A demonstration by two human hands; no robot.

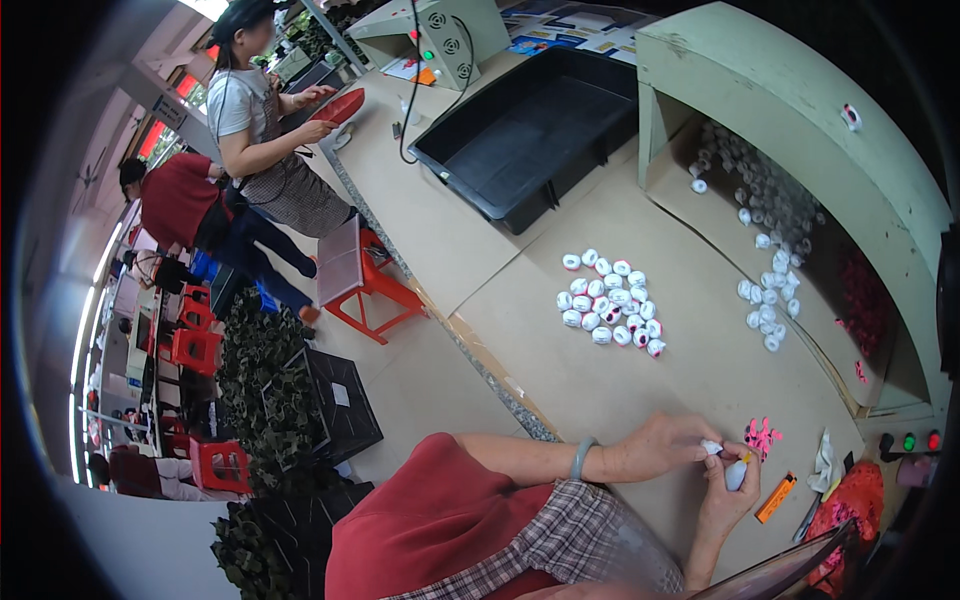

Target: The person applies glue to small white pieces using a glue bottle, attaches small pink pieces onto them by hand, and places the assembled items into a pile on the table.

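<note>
My left hand (655,442), with a pale green bangle at its wrist, pinches a small white piece (711,447). Close against it, my right hand (722,505) is closed around a small white bottle-like thing (735,476) with a yellowish tip. The fingers of both hands nearly meet and partly hide what they hold. Just beyond the hands lies a little heap of pink pieces (763,436). Farther up the table is a loose group of round white pieces with pink edges (612,300). An orange box-cutter-like strip (776,498) lies right of my right hand.
A pale green hood (790,70) covers many white pieces (770,200) and a pink pile (862,300). A black tray (530,130) stands at the back. At right are a white cloth (826,465) and a red bag (850,500). Co-workers and a red stool (365,275) are at left.
</note>
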